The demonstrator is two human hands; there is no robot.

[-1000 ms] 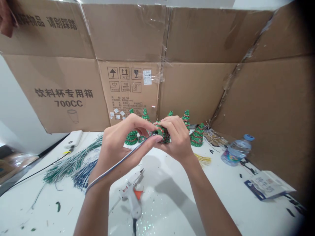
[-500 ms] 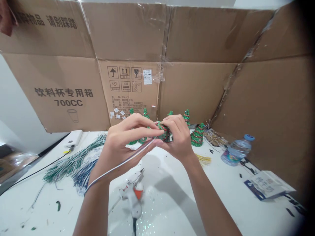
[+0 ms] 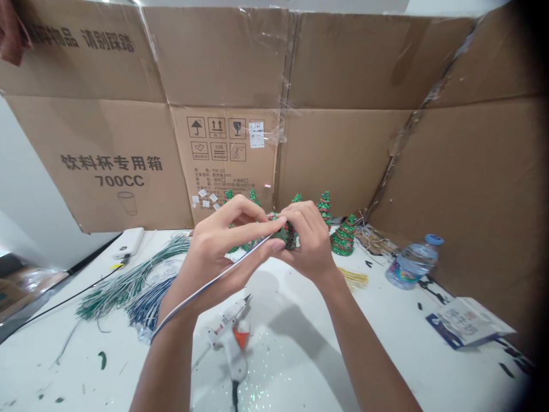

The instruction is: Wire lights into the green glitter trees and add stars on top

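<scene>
Both hands meet at the centre around a small green tree (image 3: pixel 283 233) with red trim, partly hidden by the fingers. My left hand (image 3: pixel 223 246) pinches a white and blue cord (image 3: pixel 206 286) between thumb and index finger, against the tree's left side; the cord runs back over the left wrist. My right hand (image 3: pixel 309 237) is closed on the tree from the right. Behind the hands stand several glittery green trees (image 3: pixel 343 236) with red garlands.
A glue gun (image 3: pixel 231 343) lies below the hands. Green cords (image 3: pixel 128 277) and blue cords (image 3: pixel 150 303) are at left. On the right are yellow strands (image 3: pixel 354 278), a water bottle (image 3: pixel 412 262) and a carton (image 3: pixel 465 323). Cardboard (image 3: pixel 343 154) stands behind.
My left fingers have shifted slightly, with the index finger straighter across the tree. The cord has moved a little with them. My right hand has barely moved.
</scene>
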